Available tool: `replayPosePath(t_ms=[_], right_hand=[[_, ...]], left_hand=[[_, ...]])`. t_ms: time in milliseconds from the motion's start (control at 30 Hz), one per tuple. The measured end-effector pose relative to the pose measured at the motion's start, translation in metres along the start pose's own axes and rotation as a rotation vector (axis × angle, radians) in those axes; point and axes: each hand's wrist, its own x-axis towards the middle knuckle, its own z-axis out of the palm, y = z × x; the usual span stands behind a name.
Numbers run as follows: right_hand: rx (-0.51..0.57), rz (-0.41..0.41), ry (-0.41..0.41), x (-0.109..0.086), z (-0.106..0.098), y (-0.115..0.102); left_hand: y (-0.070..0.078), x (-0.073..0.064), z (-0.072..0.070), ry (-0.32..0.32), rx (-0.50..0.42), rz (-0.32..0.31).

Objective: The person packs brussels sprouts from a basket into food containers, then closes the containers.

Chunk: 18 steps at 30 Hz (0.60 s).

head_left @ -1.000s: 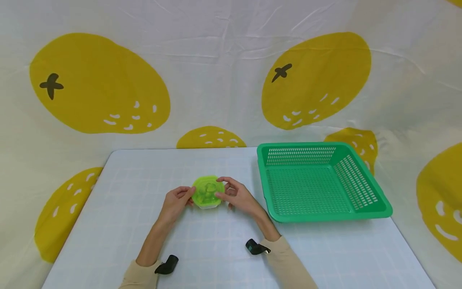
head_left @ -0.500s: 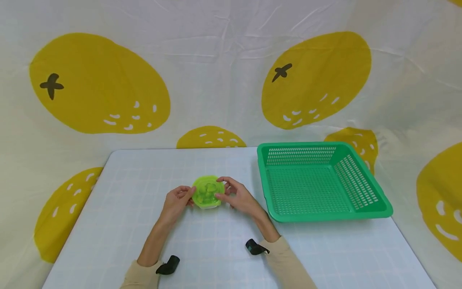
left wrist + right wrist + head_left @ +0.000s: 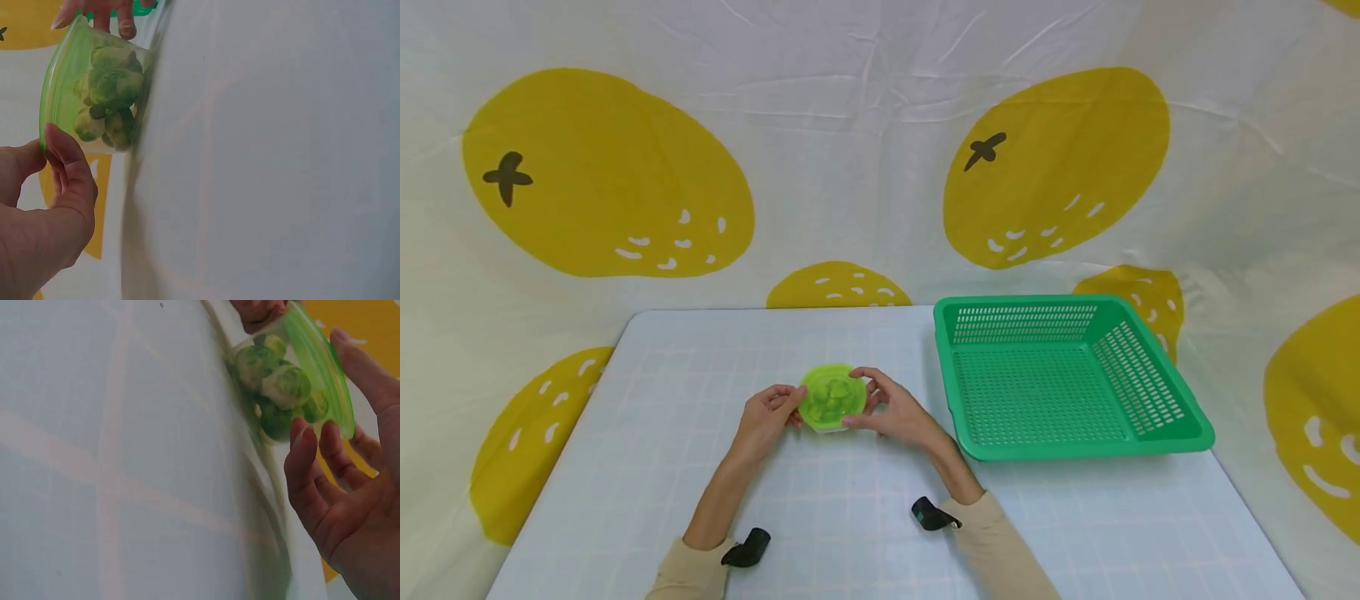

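A small clear plastic food container (image 3: pixel 103 97) with a translucent lime-green lid (image 3: pixel 831 396) stands on the table between the hands. Several Brussels sprouts (image 3: pixel 284 384) show through its clear wall. On the left side, my left hand (image 3: pixel 765 423) pinches the lid's rim between thumb and fingers. My right hand (image 3: pixel 898 410) holds the opposite side, thumb on the lid's near right edge and the index fingertip at its far right edge. Its other fingers lie along the container's wall in the right wrist view. The lid appears seated all round, though the fingers cover parts of the rim.
To the right stands a green plastic basket (image 3: pixel 1082 452) with slotted walls, close to my right forearm. The pale checked table (image 3: pixel 700 358) extends around the hands. Behind it hangs a white cloth with yellow fruit prints (image 3: pixel 1060 167).
My right thumb has slid slightly toward the near left along the lid's edge. My left hand and the container stay nearly in place.
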Motion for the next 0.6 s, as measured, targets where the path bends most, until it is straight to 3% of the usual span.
replayPosePath(t_ms=[233,600], right_hand=[[-0.018,-0.004,0.006,-0.0020,0.0043,-0.0030],[-0.153,-0.068,0.008,-0.0043,0.0049,-0.0023]], left_hand=[[-0.0006,0.0000,-0.0024,-0.018,0.014,0.017],[-0.0016,0.0035,-0.0028,-0.026,0.002,0.020]])
